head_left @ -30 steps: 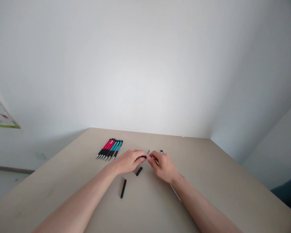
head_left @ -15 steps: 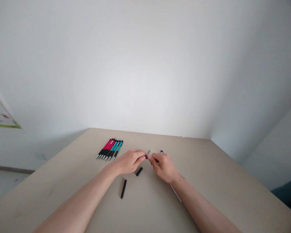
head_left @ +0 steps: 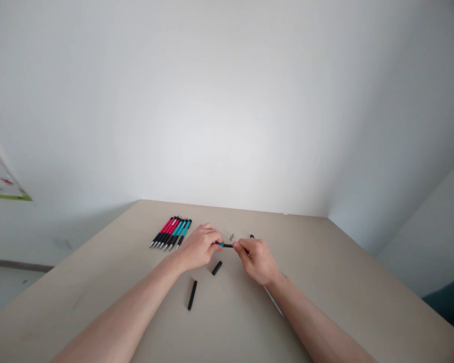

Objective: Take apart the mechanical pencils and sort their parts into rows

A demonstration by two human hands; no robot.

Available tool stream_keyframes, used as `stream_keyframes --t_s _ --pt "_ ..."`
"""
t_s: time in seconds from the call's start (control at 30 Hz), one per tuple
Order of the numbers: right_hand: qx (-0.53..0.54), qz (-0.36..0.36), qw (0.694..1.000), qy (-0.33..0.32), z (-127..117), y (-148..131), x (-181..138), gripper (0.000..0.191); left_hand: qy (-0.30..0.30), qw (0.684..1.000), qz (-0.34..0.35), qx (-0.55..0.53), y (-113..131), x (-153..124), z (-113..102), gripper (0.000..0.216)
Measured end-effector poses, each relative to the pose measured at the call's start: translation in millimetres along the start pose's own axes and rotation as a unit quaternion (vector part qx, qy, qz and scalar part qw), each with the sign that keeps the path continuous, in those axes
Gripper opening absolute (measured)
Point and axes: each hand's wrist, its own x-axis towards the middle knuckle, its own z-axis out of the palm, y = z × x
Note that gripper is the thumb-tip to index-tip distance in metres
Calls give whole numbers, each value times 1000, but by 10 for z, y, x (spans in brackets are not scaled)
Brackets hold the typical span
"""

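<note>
A teal-and-black pen [head_left: 228, 246] is held roughly level above the table [head_left: 325, 272], between the two hands. The teal section is clamped by the fingers of the left hand [head_left: 199, 248]; the black section is pinched between the thumb and fingers of the right hand [head_left: 258, 261]. Both ends of the pen are concealed by the fingers. A short black tube [head_left: 217, 267] is positioned near the left hand, and a longer black tube [head_left: 192, 295] is located closer to the viewer. Small grey parts [head_left: 232, 236], too small to be identified, are placed just beyond the hands. A white rod [head_left: 274, 302] is partly covered by the right forearm. A row of pink and teal pens [head_left: 169, 233] is laid side by side at the left, metal tips directed toward the viewer.
</note>
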Motion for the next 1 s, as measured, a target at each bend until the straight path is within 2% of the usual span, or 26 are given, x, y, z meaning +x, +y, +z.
stream_keyframes --t_s 0.1,0.23,0.4,0.47,0.57,0.7,0.8,0.9,1.0 --pt "4 -2 1000 2 4 8 -1 39 10 1000 0 -1 11 1 -13 3" --pt "8 -2 1000 -1 6 10 -2 40 -15 999 31 2 10 3 -1 14" --pt "12 -1 1000 -2 4 1 -8 40 26 1000 -11 -3 17 1 4 11" --pt "14 -3 1000 2 3 2 -11 41 10 1000 11 -9 22 -2 2 5" --pt "14 -4 1000 1 4 6 -13 40 -10 999 35 -3 19 0 15 13" --pt "14 -3 1000 -1 9 7 -10 40 32 999 -6 6 17 -1 28 10" --pt "15 -1 1000 1 7 5 -8 39 4 1000 15 6 14 -8 30 5" --pt "14 3 1000 0 3 6 -10 40 -19 999 31 16 -1 -8 43 16" --pt "14 4 1000 -1 5 6 -12 40 11 1000 8 9 -3 2 49 13"
